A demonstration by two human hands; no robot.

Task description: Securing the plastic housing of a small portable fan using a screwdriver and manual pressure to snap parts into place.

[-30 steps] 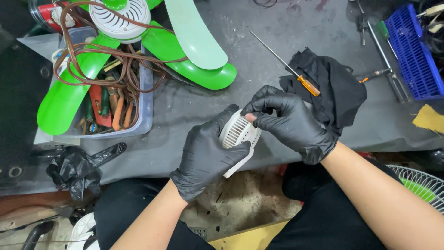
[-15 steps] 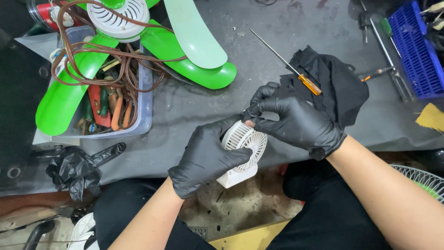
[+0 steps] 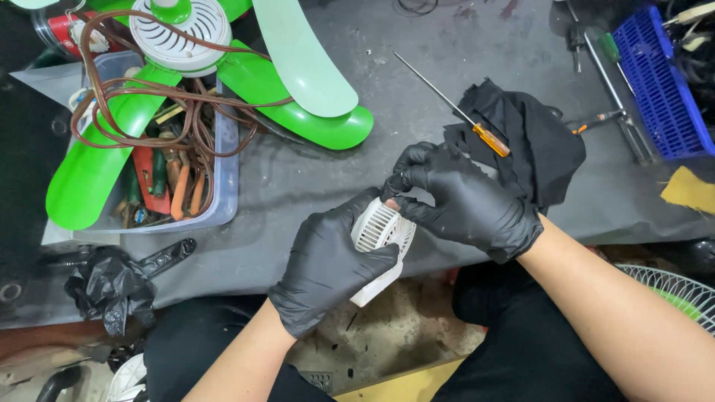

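The small white plastic part with a ribbed, slotted round grille (image 3: 381, 237) is held in front of the person's body, just at the near edge of the dark grey tabletop (image 3: 447, 89), above the lap. The left hand (image 3: 328, 272), in a black glove, wraps around this part from below and from the left side and grasps it firmly. The right hand (image 3: 465, 201), also in a black glove, comes from the right; its fingers are bent and its fingertips (image 3: 398, 186) pinch at the top rim of the grille, so this hand is closed on the same part. Just behind the right hand lies a crumpled black cloth (image 3: 536, 141), and on the cloth rests a long thin screwdriver with an orange handle (image 3: 488, 138), its metal shaft pointing to the far left. Further left on the tabletop there is a green fan with light and dark green blades and a white round hub (image 3: 182, 37), with a brown cable (image 3: 149, 97) coiled over it. Under the fan stands a clear plastic box full of hand tools (image 3: 223, 186). At the far right stands a blue plastic basket (image 3: 655, 82), well apart from the hands.
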